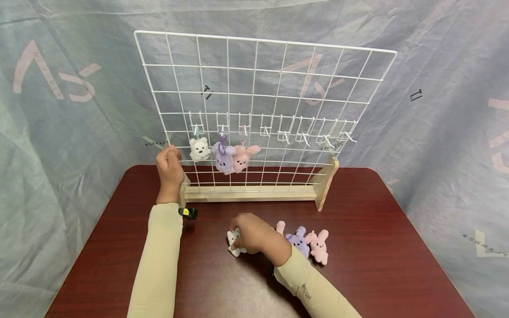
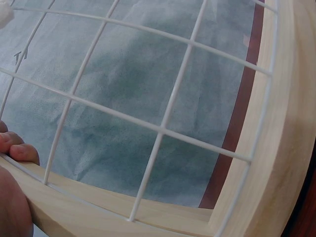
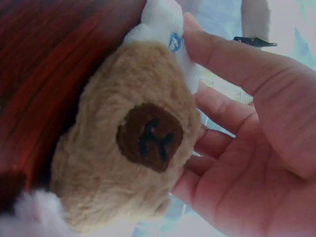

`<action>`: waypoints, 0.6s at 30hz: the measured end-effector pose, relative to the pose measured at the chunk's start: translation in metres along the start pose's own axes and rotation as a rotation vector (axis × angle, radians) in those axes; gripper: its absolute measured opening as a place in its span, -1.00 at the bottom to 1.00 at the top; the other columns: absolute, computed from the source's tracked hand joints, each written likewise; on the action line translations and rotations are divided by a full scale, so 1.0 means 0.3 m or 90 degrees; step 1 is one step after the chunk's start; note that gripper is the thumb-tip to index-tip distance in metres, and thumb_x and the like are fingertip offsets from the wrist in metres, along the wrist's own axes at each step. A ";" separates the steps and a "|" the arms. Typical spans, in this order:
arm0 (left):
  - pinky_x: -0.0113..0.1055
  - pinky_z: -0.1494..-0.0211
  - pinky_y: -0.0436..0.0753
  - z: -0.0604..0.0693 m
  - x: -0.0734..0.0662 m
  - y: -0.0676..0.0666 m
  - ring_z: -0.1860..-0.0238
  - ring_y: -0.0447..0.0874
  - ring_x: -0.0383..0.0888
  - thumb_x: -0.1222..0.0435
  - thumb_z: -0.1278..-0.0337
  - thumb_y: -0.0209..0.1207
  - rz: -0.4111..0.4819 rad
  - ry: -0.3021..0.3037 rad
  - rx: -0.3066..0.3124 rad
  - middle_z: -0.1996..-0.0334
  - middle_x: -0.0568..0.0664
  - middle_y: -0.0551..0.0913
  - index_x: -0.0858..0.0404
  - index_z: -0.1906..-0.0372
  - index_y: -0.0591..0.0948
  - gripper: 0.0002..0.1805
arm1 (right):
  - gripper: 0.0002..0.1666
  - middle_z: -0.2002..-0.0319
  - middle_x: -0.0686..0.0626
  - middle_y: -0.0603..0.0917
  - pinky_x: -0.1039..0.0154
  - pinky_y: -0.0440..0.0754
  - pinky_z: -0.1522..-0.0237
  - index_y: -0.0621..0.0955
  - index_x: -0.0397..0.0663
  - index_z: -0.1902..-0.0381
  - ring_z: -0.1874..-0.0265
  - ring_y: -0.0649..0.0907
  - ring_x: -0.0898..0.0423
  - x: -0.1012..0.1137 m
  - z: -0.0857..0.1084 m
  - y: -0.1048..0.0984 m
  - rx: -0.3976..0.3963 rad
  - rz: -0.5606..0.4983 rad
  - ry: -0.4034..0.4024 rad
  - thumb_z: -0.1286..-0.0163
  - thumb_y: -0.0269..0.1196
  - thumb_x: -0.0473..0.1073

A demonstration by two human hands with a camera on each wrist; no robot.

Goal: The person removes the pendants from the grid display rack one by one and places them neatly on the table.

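My left hand (image 1: 169, 170) grips the left side of the white wire grid rack (image 1: 256, 69). In the left wrist view its fingertips (image 2: 23, 152) curl around the rack's edge. My right hand (image 1: 253, 232) is low over the table, pinching a small white plush bear keychain (image 1: 234, 251) with thumb and fingers. In the right wrist view a brown plush (image 3: 98, 148) with a dark brown patch lies beside the white plush bear, close to the fingers; my hand and forearm hide it in the head view.
A white bear (image 1: 199, 150), a purple bunny (image 1: 224, 160) and a pink bunny (image 1: 241, 162) hang from the rack's left hooks. Bare hooks (image 1: 303, 138) continue rightward. Right of my forearm lie a purple bunny (image 1: 299, 242) and a pink bunny (image 1: 320, 248), partly overlapping another pink plush.
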State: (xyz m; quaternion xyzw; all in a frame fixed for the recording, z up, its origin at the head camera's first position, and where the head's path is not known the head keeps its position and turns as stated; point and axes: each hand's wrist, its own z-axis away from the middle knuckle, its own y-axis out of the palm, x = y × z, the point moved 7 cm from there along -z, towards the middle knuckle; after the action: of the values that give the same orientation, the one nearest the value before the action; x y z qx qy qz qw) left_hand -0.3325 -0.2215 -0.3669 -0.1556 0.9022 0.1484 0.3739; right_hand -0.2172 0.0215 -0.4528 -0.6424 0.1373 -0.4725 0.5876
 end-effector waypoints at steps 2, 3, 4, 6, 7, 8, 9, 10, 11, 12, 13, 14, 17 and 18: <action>-0.38 0.40 0.13 0.000 0.001 0.003 0.62 0.02 -0.27 0.43 -0.30 -0.17 -0.002 -0.006 0.003 0.69 -0.22 0.14 0.46 0.65 0.11 -0.63 | -0.63 0.26 0.14 0.72 0.34 0.56 0.15 0.77 0.10 0.23 0.25 0.60 0.23 -0.006 -0.001 -0.003 0.006 -0.001 0.010 -0.02 0.68 -0.01; -0.38 0.40 0.13 0.000 0.002 0.003 0.62 0.03 -0.28 0.43 -0.29 -0.17 -0.002 -0.009 0.002 0.69 -0.23 0.14 0.45 0.65 0.12 -0.63 | -0.62 0.24 0.14 0.73 0.34 0.56 0.15 0.78 0.11 0.20 0.25 0.61 0.23 -0.008 -0.001 -0.004 0.013 -0.004 0.015 -0.03 0.67 -0.01; -0.38 0.40 0.13 0.001 0.002 0.003 0.62 0.04 -0.28 0.43 -0.29 -0.18 -0.001 -0.012 0.001 0.69 -0.23 0.15 0.45 0.65 0.12 -0.63 | -0.60 0.22 0.14 0.74 0.33 0.57 0.15 0.78 0.12 0.16 0.24 0.62 0.24 -0.009 -0.001 -0.006 0.021 -0.009 0.023 -0.04 0.67 -0.01; -0.38 0.41 0.13 0.003 0.002 0.003 0.62 0.05 -0.28 0.43 -0.27 -0.18 0.001 -0.017 -0.006 0.69 -0.23 0.16 0.45 0.65 0.13 -0.64 | -0.58 0.19 0.14 0.76 0.32 0.58 0.15 0.78 0.13 0.10 0.23 0.63 0.26 -0.011 0.003 -0.007 0.041 -0.023 0.040 -0.08 0.65 -0.02; -0.38 0.41 0.13 0.002 0.001 0.001 0.63 0.05 -0.28 0.43 -0.27 -0.18 0.001 -0.019 -0.009 0.70 -0.23 0.16 0.44 0.66 0.13 -0.64 | -0.58 0.18 0.14 0.76 0.32 0.59 0.15 0.77 0.13 0.08 0.23 0.63 0.27 -0.012 0.003 -0.008 0.051 -0.027 0.049 -0.10 0.65 -0.01; -0.39 0.42 0.13 0.001 0.000 0.000 0.63 0.05 -0.28 0.43 -0.27 -0.19 0.001 -0.020 -0.011 0.70 -0.23 0.16 0.44 0.66 0.13 -0.64 | -0.58 0.17 0.14 0.77 0.32 0.59 0.15 0.76 0.13 0.07 0.24 0.63 0.27 -0.012 0.003 -0.009 0.060 -0.029 0.054 -0.12 0.63 -0.01; -0.39 0.42 0.12 0.000 -0.002 0.000 0.63 0.05 -0.29 0.43 -0.28 -0.19 0.000 -0.019 -0.012 0.70 -0.24 0.16 0.44 0.66 0.13 -0.63 | -0.58 0.17 0.14 0.77 0.31 0.59 0.16 0.75 0.12 0.07 0.25 0.63 0.27 -0.014 0.003 -0.011 0.065 -0.030 0.059 -0.14 0.63 0.01; -0.39 0.42 0.12 0.000 -0.002 -0.001 0.63 0.05 -0.29 0.43 -0.28 -0.19 0.000 -0.020 -0.012 0.70 -0.24 0.16 0.45 0.66 0.13 -0.63 | -0.59 0.17 0.14 0.77 0.32 0.59 0.16 0.76 0.12 0.07 0.26 0.63 0.27 -0.014 0.002 -0.014 0.064 -0.028 0.059 -0.15 0.62 0.02; -0.39 0.42 0.12 -0.001 -0.002 0.000 0.63 0.05 -0.29 0.43 -0.28 -0.19 0.000 -0.021 -0.012 0.70 -0.24 0.16 0.45 0.66 0.13 -0.63 | -0.61 0.17 0.13 0.77 0.32 0.59 0.16 0.75 0.11 0.07 0.26 0.64 0.27 -0.015 0.003 -0.018 0.063 -0.029 0.056 -0.18 0.60 0.04; -0.39 0.42 0.11 -0.001 -0.002 0.000 0.63 0.05 -0.29 0.43 -0.29 -0.19 0.000 -0.021 -0.011 0.70 -0.24 0.16 0.45 0.66 0.13 -0.63 | -0.62 0.17 0.11 0.78 0.31 0.60 0.15 0.75 0.08 0.06 0.25 0.66 0.24 -0.016 0.001 -0.023 0.057 -0.035 0.050 -0.21 0.58 0.03; -0.39 0.42 0.12 -0.001 -0.003 0.001 0.63 0.05 -0.30 0.43 -0.29 -0.18 0.001 -0.021 -0.009 0.70 -0.25 0.16 0.45 0.66 0.14 -0.63 | -0.63 0.16 0.08 0.79 0.30 0.61 0.13 0.75 0.04 0.05 0.23 0.68 0.20 -0.016 -0.001 -0.029 0.048 -0.039 0.039 -0.25 0.56 0.03; -0.39 0.42 0.12 -0.001 -0.003 0.001 0.63 0.06 -0.30 0.43 -0.29 -0.19 0.002 -0.022 -0.008 0.70 -0.25 0.17 0.45 0.66 0.14 -0.63 | -0.60 0.12 0.05 0.80 0.28 0.63 0.09 0.74 0.01 0.01 0.17 0.70 0.18 -0.017 -0.003 -0.038 0.035 -0.038 0.030 -0.29 0.53 0.05; -0.39 0.42 0.14 -0.001 -0.006 0.001 0.63 0.07 -0.30 0.44 -0.30 -0.19 0.002 -0.017 -0.009 0.71 -0.25 0.17 0.44 0.67 0.14 -0.63 | -0.54 0.01 -0.05 0.80 0.18 0.68 -0.05 0.69 -0.10 -0.11 0.02 0.76 0.05 -0.017 -0.016 -0.070 -0.012 -0.058 0.002 -0.42 0.42 0.06; -0.39 0.43 0.13 -0.001 -0.008 0.001 0.63 0.07 -0.30 0.44 -0.31 -0.18 0.002 -0.015 -0.009 0.70 -0.25 0.17 0.44 0.67 0.14 -0.62 | -0.50 -0.05 -0.08 0.79 0.13 0.68 -0.12 0.67 -0.13 -0.17 -0.06 0.75 0.01 -0.020 -0.022 -0.081 -0.029 -0.068 0.000 -0.45 0.39 0.07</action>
State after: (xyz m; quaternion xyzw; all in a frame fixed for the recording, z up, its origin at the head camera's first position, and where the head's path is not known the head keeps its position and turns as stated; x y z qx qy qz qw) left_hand -0.3312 -0.2211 -0.3650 -0.1549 0.8970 0.1572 0.3830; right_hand -0.2346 0.0282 -0.4348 -0.6617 0.1137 -0.4999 0.5471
